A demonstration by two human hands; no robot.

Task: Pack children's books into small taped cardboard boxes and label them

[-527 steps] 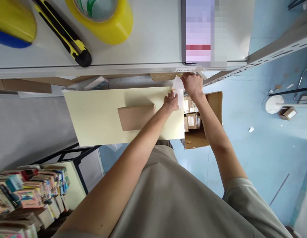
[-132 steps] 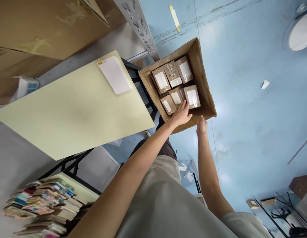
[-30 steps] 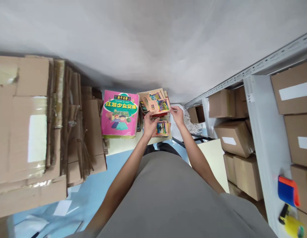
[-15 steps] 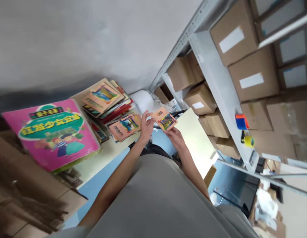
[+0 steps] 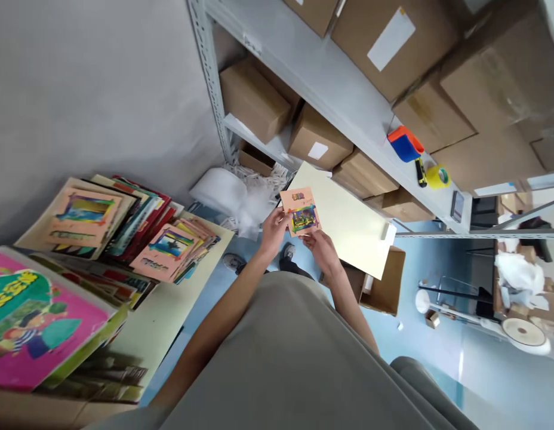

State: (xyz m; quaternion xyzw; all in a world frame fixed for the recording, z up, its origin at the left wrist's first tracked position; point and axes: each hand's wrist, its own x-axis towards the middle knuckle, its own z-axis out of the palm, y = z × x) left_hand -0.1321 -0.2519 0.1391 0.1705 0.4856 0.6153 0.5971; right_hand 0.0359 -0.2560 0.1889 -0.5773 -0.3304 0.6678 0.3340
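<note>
Between my two hands is a small peach-coloured booklet point(image 5: 300, 210) with a colourful picture on its cover. My left hand point(image 5: 274, 230) grips its left edge, and my right hand point(image 5: 322, 248) pinches its lower right corner. Beyond the booklet lies a pale cream board or tabletop point(image 5: 348, 218). On the table at left, a similar peach booklet point(image 5: 163, 254) tops a small stack. Another peach booklet point(image 5: 83, 216) lies on a larger pile of books and booklets. A big pink picture book point(image 5: 48, 334) lies nearest the left edge.
Metal shelving point(image 5: 304, 65) with cardboard boxes point(image 5: 254, 98) runs along the right. On one shelf sit a blue and orange object point(image 5: 405, 143), yellow tape point(image 5: 437, 177) and a phone point(image 5: 457, 205). White wrapping material point(image 5: 221, 194) lies in the corner; an open carton point(image 5: 384, 280) stands below the board.
My view has swung to the right, so the book piles appear further left and lower. Both hands still hold the booklet, whose cover is now turned more squarely towards me.
</note>
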